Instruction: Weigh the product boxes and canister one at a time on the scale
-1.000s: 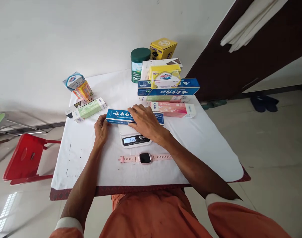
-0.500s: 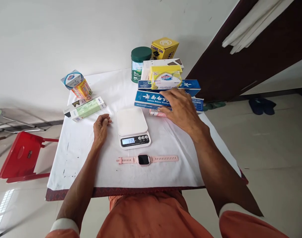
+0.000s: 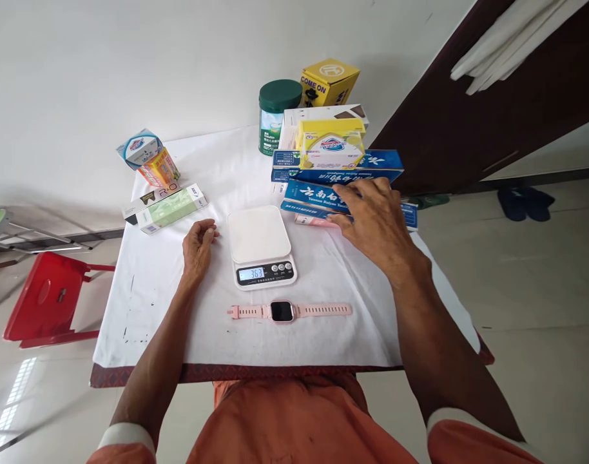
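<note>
My right hand (image 3: 376,222) lies over a long blue toothpaste box (image 3: 318,196), fingers curved on its top, at the right side of the table. That box rests on a pink box (image 3: 312,221) in front of a stack of other cartons. My left hand (image 3: 198,245) rests loosely curled on the white tablecloth (image 3: 154,283), just left of a small white kitchen scale (image 3: 260,245). Nothing is in the left hand. The scale's pan is bare and its display is lit.
A pink smartwatch (image 3: 282,310) lies flat in front of the scale. Behind the right hand stand a second blue box (image 3: 381,164), a yellow soap pack (image 3: 329,142), a green-lidded tub (image 3: 274,113) and a yellow carton (image 3: 328,80). Green and white boxes (image 3: 166,206) sit far left. A red stool (image 3: 53,296) stands beside the table.
My right hand lifted the blue toothpaste box off the scale and carried it right onto the pink box by the stack. The left hand let go and settled on the cloth.
</note>
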`<state>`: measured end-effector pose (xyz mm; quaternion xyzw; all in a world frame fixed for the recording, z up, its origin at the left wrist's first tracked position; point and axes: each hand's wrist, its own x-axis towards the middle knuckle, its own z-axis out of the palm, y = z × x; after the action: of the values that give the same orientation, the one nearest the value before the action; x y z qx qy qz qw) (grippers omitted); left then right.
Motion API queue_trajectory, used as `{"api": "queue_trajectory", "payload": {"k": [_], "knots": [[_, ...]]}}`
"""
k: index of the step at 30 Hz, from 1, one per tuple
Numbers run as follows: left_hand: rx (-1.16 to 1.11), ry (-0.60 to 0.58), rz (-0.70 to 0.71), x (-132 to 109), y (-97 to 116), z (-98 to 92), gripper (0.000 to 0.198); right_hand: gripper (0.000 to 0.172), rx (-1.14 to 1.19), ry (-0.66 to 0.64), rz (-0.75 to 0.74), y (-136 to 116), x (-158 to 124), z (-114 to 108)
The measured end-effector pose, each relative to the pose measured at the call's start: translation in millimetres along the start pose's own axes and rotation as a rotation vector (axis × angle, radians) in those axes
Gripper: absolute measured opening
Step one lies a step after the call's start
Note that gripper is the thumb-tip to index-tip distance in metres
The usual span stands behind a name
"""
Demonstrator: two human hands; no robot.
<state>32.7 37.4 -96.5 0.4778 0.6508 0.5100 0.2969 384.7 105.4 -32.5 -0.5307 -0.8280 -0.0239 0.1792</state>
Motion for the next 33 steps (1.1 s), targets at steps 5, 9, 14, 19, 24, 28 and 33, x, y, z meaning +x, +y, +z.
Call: {"api": "queue_trajectory", "payload": {"k": [5, 9, 14, 19, 24, 28, 33], "knots": [[0.013, 0.000, -0.004, -0.7, 1.0, 0.5, 0.032, 0.047, -0.016, -0.009, 0.018, 12.5, 0.3, -0.6], [0.020, -0.001, -0.004, -0.5, 1.3, 0.9, 0.035, 0.049, 0.004, -0.018, 0.011, 18.7, 3.4, 8.1], [0.028, -0.002, -0.002, 0.1, 0.2, 0.6, 0.030, 0.054, 0.034, 0.048, 0.045, 14.3, -5.5, 12.7], [0.015, 0.005, -0.002, -0.2, -3.3, 1.6, 0.024, 0.047, 0.046, 0.073, 0.013, -23.0, 3.2, -7.9], [0.011, 0.002, 0.004, -1.4, -8.1, 2.7, 0.027, 0.037, 0.184, 0.012, -0.283, -92.9, 59.2, -20.8], [-0.018, 0.011, -0.004, -1.6, -13.9, 5.0, 0.027, 0.036, 0.235, -0.133, -0.472, -157.3, 119.9, -0.9], [-0.048, 0.024, -0.013, -2.3, -17.4, 9.2, 0.025, 0.062, 0.145, -0.396, -0.532, -228.7, 178.7, 49.1]]}}
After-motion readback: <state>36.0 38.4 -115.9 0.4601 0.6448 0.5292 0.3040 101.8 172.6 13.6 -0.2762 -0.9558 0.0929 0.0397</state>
